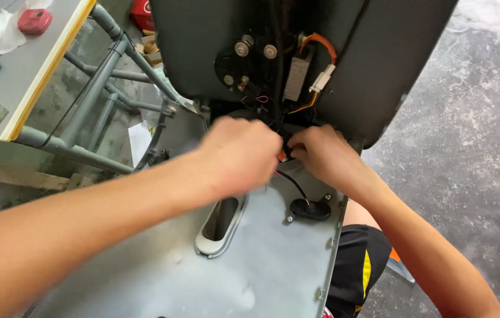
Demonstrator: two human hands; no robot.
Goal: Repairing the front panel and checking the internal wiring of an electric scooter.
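Crouching over a grey metal panel (250,277), the person has both hands buried in a small knot of wiring right where that panel meets the dark housing (379,53) standing up behind it. The left hand (239,154) is curled and somewhat blurred, its fingers closed down toward the bundle; whether it actually grips a wire I cannot tell, since the knuckles hide the fingertips. The right hand (320,154) pinches narrowly at a small orange-tipped connector (283,156) between the two hands, just touching the black cable (293,184) that runs down to a round black grommet (310,209) set in the panel. These wires look thin, soft and light, easy to bend but easy to strain too, so I would judge the safe hold to be on the stiff plastic body of the connector and not on the strands themselves. Higher up on the housing sit a white plug (322,79) with orange leads and a round black fitting (243,62) with bright bolt heads, both well apart from the fingers. An oblong slot (220,221) in the panel lies just below the left wrist. Off to the left a bench (38,76) with a yellow edge carries a red object (34,20) and a few small bits of hardware, above a grey tube frame (94,97). The floor is rough concrete.
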